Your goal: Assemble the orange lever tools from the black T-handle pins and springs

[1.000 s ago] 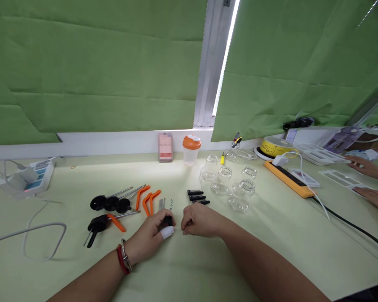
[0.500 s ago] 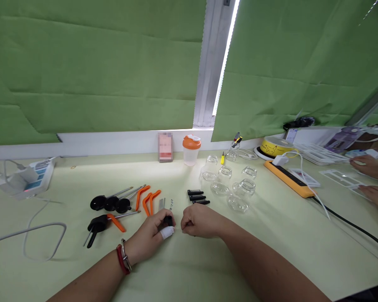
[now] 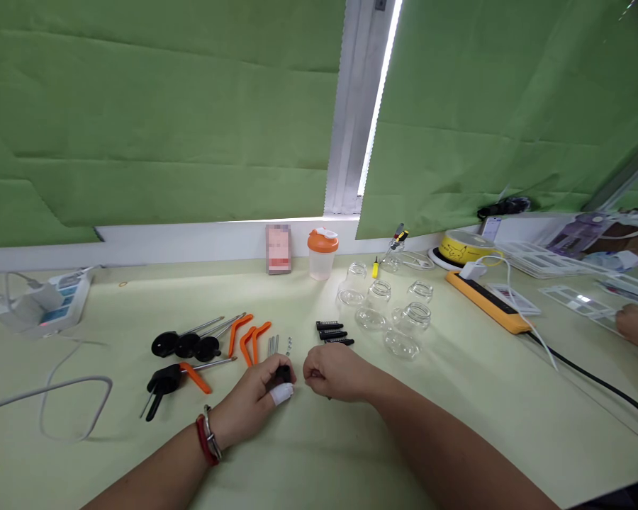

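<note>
Inching left goes the right hand [image 3: 336, 372], fingers curled, contents impossible to tell. Just across a narrow gap, the left hand [image 3: 247, 405] has its grip closed round the black piece [image 3: 283, 374], nearer the bench's [image 3: 319, 460] front edge than the metal rods [image 3: 273, 345]; its long axis is hidden by fingers.

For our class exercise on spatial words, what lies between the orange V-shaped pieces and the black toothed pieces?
The head view shows thin metal rods, then tiny metallic bits nearer the black toothed pieces.
</note>
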A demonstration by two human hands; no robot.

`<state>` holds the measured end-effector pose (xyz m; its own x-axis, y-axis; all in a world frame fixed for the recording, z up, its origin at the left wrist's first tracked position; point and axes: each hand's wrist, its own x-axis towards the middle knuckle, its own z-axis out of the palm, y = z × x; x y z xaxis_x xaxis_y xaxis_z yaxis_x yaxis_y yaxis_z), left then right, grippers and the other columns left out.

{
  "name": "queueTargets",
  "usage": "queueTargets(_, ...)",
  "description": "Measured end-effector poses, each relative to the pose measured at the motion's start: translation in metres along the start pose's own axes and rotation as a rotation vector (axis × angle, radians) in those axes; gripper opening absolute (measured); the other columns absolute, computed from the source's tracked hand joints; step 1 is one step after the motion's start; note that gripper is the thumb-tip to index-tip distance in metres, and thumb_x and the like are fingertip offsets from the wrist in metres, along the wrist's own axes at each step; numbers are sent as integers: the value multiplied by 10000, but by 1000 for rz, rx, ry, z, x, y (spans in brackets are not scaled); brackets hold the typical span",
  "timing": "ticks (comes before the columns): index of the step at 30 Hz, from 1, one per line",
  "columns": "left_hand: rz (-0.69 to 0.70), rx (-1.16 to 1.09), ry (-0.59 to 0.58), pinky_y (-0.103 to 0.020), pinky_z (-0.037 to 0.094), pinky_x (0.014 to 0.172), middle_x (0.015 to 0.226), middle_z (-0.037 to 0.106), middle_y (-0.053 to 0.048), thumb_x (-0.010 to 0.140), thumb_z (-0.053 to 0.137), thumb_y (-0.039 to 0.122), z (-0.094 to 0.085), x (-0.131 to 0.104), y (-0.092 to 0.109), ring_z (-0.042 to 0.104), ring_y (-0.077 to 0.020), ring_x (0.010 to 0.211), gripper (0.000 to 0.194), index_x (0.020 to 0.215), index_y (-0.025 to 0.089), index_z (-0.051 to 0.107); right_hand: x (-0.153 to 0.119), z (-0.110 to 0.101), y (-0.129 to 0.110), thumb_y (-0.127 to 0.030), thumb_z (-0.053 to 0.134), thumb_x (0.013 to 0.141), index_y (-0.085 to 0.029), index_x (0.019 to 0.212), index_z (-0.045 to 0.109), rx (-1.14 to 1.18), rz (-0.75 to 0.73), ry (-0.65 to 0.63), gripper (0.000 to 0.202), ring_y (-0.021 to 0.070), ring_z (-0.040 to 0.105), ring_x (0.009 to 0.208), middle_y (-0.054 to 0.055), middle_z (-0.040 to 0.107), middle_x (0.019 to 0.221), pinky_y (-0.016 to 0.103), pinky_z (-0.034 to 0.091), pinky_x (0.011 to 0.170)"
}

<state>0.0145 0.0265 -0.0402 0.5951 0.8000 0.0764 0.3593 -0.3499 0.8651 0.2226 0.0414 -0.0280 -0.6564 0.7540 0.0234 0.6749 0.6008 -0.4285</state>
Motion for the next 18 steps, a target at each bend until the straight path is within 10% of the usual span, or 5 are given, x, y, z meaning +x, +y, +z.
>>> queueTargets(9,27,21,-1,-263,430,701,821,557,-6,865,490,228,1,-2,2,511,-160,761,59,899,186,516,1,-4,-17,-160,552,764,-180,727,623,414,50,369,82,90,474,609,-25,511,643,184,360,560)
queueTargets(18,57,24,7,-260,437,722,853,578,-9,872,479,229,3,-2,4,526,-163,787,106,961,192,524,3,5,-18,-183,565,783,-184,767,635,515,33,312,71,83,474,592,-29,514,658,183,374,544)
